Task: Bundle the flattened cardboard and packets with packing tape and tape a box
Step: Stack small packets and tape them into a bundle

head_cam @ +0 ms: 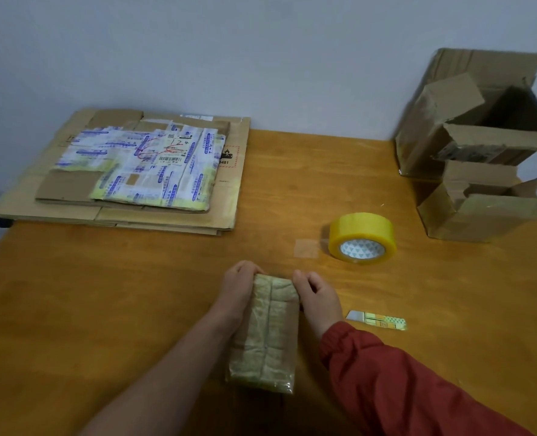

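Note:
A small cardboard box (267, 332) wrapped in clear tape lies lengthwise on the wooden table (135, 294) in front of me. My left hand (237, 286) grips its far left corner, fingers curled over the edge. My right hand (316, 298) holds the far right corner the same way. A yellow roll of packing tape (362, 237) lies to the right behind the box, with a loose clear end stuck to the table. At the back left, flattened cardboard (179, 215) lies stacked with printed white packets (154, 165) on top.
A small utility knife (377, 320) lies just right of my right hand. Two open, torn cardboard boxes stand at the right: a large one (468, 121) by the wall and a smaller one (481, 209) in front of it.

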